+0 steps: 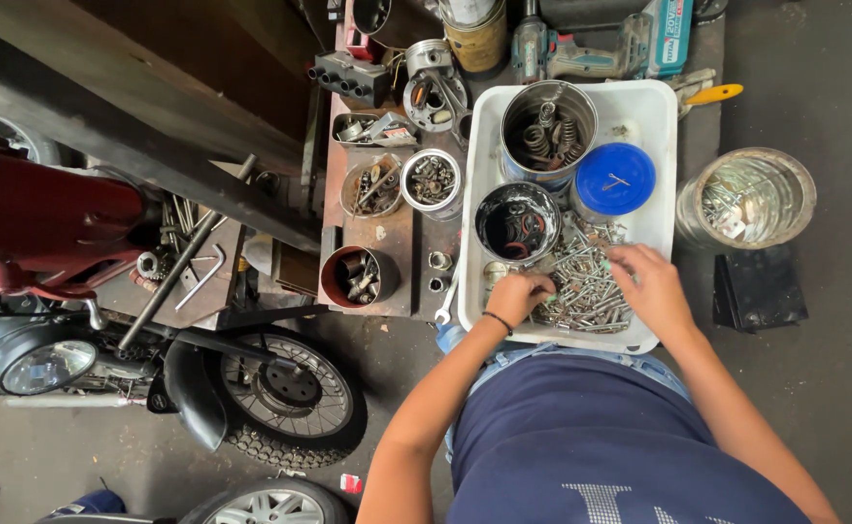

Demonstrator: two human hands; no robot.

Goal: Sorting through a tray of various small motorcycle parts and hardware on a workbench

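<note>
Both hands are down in a white plastic tub that holds a heap of loose bolts and screws. My left hand is curled over the left side of the heap, fingers closed among the bolts. My right hand lies on the right side of the heap with fingers spread and bent, touching the bolts. In the same tub stand a metal can of springs, a dark can with rubber rings and a blue round lid.
Left of the tub, a rusty bench carries small tins of nuts and bolts and a red cup. A clear jar of screws stands at the right. A cordless driver lies behind. A motorcycle wheel sits at the lower left.
</note>
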